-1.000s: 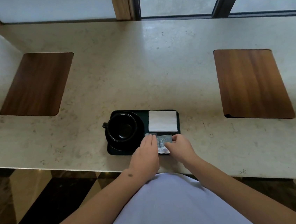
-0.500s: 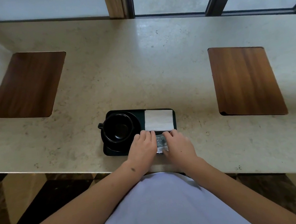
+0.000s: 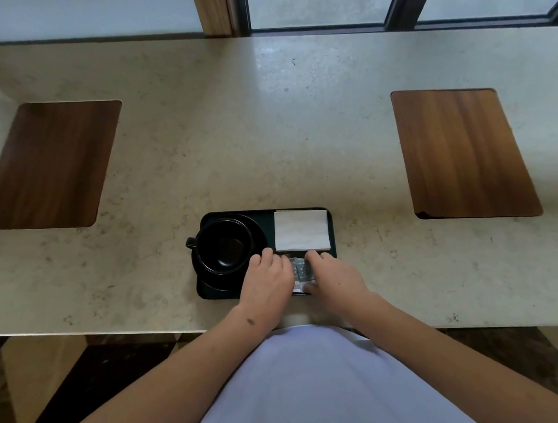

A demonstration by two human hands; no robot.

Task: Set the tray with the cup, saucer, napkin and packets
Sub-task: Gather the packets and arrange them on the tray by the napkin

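Note:
A black tray (image 3: 265,213) lies near the counter's front edge. On its left half a black cup (image 3: 223,244) stands on a black saucer (image 3: 209,282), handle pointing left. A folded white napkin (image 3: 301,230) fills the tray's far right corner. Grey patterned packets (image 3: 300,271) lie in the near right corner, below the napkin. My left hand (image 3: 266,281) rests on their left side, my right hand (image 3: 333,276) on their right side, fingers pressing down on them. Most of the packets are hidden under both hands.
The tray sits on a beige stone counter (image 3: 262,127). Two wooden inlays are set in it, one far left (image 3: 49,166) and one far right (image 3: 461,154). Windows run along the back. The counter's front edge is just below my wrists.
Both hands have closed in over the packets and pressed them flat in the tray's near right corner. The cup, saucer and napkin stay where they were.

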